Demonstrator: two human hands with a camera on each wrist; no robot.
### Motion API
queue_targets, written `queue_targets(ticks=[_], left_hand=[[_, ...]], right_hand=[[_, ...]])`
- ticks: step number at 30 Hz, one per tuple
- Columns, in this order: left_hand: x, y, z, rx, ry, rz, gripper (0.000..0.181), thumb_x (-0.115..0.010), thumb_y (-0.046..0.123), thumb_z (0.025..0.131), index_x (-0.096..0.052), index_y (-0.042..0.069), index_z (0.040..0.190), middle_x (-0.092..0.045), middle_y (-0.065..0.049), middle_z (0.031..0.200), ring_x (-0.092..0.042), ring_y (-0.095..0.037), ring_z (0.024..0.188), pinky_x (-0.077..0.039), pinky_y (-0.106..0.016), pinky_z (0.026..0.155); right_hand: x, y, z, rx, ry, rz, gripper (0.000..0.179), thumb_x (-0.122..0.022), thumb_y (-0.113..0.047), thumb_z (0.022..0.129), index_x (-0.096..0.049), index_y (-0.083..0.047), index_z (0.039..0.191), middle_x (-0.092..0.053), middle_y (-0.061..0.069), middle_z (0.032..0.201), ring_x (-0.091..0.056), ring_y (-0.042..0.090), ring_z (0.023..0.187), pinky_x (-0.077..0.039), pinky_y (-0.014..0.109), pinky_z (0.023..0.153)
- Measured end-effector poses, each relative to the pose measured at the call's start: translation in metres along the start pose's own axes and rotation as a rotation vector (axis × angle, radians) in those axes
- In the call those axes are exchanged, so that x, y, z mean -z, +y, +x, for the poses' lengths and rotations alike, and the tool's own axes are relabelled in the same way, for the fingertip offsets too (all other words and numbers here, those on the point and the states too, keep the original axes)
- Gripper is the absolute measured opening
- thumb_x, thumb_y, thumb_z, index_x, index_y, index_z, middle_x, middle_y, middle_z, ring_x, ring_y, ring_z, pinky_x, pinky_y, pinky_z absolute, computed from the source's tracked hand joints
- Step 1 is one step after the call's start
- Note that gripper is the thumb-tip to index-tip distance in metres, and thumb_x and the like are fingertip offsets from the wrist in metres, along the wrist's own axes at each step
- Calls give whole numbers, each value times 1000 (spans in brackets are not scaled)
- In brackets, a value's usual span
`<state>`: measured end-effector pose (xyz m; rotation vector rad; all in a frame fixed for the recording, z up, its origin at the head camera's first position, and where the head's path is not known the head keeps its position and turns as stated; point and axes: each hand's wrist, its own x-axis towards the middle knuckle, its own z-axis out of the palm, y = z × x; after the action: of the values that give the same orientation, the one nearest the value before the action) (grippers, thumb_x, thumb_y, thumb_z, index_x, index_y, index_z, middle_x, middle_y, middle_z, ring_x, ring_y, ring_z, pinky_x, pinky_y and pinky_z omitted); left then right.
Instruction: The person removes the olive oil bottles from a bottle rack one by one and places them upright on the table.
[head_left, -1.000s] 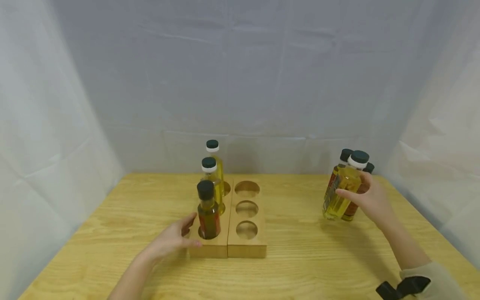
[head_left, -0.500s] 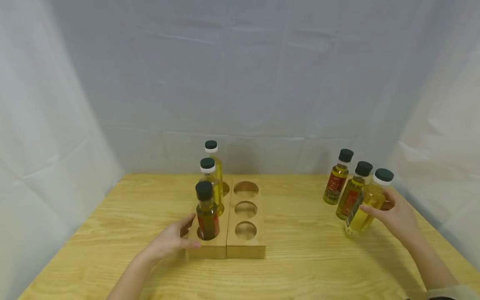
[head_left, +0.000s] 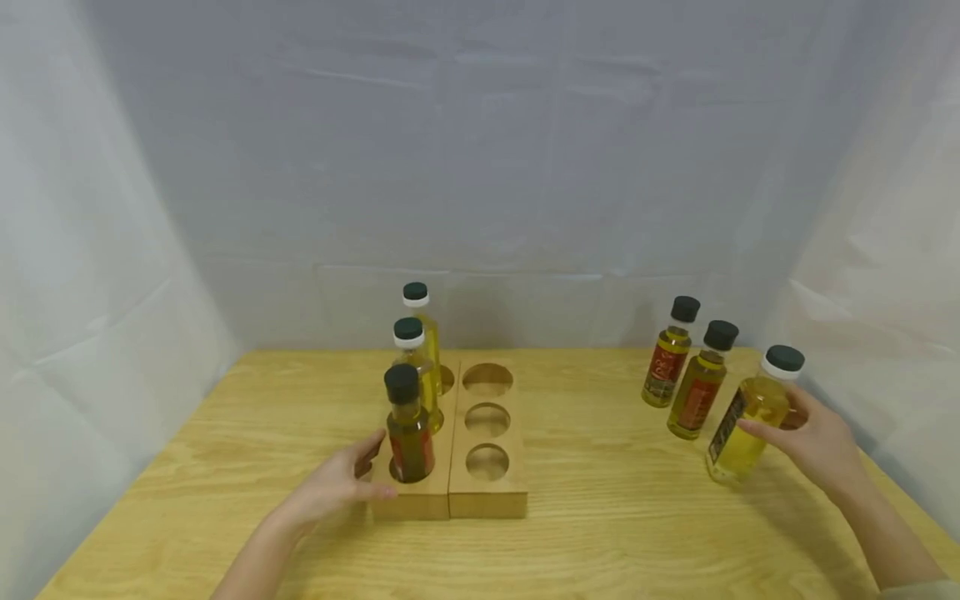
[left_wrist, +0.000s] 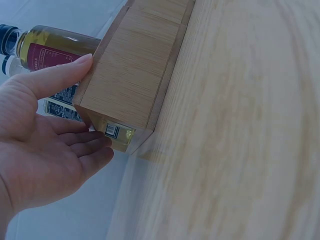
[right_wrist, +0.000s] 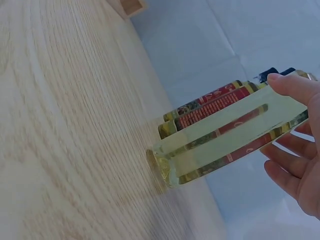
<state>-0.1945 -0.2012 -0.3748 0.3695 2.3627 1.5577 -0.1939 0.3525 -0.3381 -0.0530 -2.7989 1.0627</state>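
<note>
I see the person's right hand [head_left: 817, 437] over at the right of the table [head_left: 592, 517], thumb and fingers clamped round a green-capped bottle of yellow oil [head_left: 750, 429], its dark label turned left; whether its base touches the wood I can't tell from here. Near it, on its left, stand 2 black-capped bottles with red labels, a farther bottle [head_left: 667, 358] and a nearer bottle [head_left: 701, 392]. Well across from them, I have the left hand [head_left: 341, 479] at the front left corner of the left wooden block [head_left: 412, 506]: the thumb lies on its front edge, and the fingers, apart from the thumb and only lightly bent, reach along its side (my left wrist view shows that corner best). That block carries 3 bottles in a row: a black-capped front bottle [head_left: 410, 446], then a green-capped middle bottle [head_left: 427, 383] and a green-capped back bottle [head_left: 429, 329]. Against it sits the right wooden block [head_left: 487, 505], its 3 round holes facing up. White sheeting [head_left: 510, 167] hangs behind the table.
</note>
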Motion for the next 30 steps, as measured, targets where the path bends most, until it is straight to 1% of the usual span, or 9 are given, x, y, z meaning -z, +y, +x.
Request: queue_targets(ticks=[6,12,19,22,23,25,27,29,30], left_hand=[[-1,0,0,-7,2,13,96,-74,18,78,-10,-11,143,-8,-33,147,-19,-52,130,-20,-56,107],[0,0,0,-14,-7,4,95,-73,17,79,-9,-13,142,-7,-34,147,-17,-53,130,-19,-57,106],[0,1,-2,-5,-9,-12,95,-73,16,79,-8,-13,143,-5,-33,147,-14,-52,131,-18,-58,106],[0,2,-3,-3,-8,-3,94,-72,16,80,-8,-13,143,-6,-34,147,-15,-52,130,-18,-58,106],[0,3,-3,-3,-7,-2,95,-73,17,80,-8,-13,143,-6,-34,147,-15,-52,131,-18,-58,106],[-1,2,-2,1,-4,0,95,-73,17,79,-9,-13,143,-7,-34,147,-15,-51,131,-19,-57,106],[-1,1,-1,2,-4,-2,95,-73,17,79,-9,-12,143,-7,-33,147,-15,-51,131,-18,-56,107],[0,1,-1,5,-1,-6,96,-74,18,79,-9,-12,143,-7,-33,147,-15,-50,132,-18,-56,107],[0,0,0,3,-2,-6,96,-74,18,79,-9,-12,143,-6,-33,147,-15,-50,132,-18,-56,107]], right_hand=[[0,6,2,1,-25,4,93,-61,-43,87,-7,6,146,-19,40,140,-37,54,114,-40,64,82],[1,10,3,2,-41,26,94,-60,-41,88,-1,3,147,-19,41,140,-37,54,114,-41,64,83],[1,12,4,14,-63,71,94,-59,-38,90,8,-4,146,-8,39,143,-28,58,120,-34,69,87],[0,14,3,33,-49,85,92,-59,-37,90,5,-6,148,-15,37,144,-29,56,121,-35,68,87],[0,15,3,43,-36,79,90,-60,-37,90,1,-5,149,-21,35,143,-36,48,122,-39,63,87],[-1,19,2,64,-10,71,85,-61,-35,90,-8,-3,149,-33,32,139,-48,24,117,-47,48,85],[-1,22,-1,80,23,77,78,-62,-33,89,-20,0,146,-51,12,128,-50,-1,103,-50,29,77],[-1,26,-3,96,53,116,70,-63,-29,89,-29,1,143,-57,-9,115,-43,-16,91,-46,16,69],[-1,28,-4,102,69,142,66,-64,-27,89,-34,-1,142,-56,-19,108,-42,-19,89,-44,12,68]])
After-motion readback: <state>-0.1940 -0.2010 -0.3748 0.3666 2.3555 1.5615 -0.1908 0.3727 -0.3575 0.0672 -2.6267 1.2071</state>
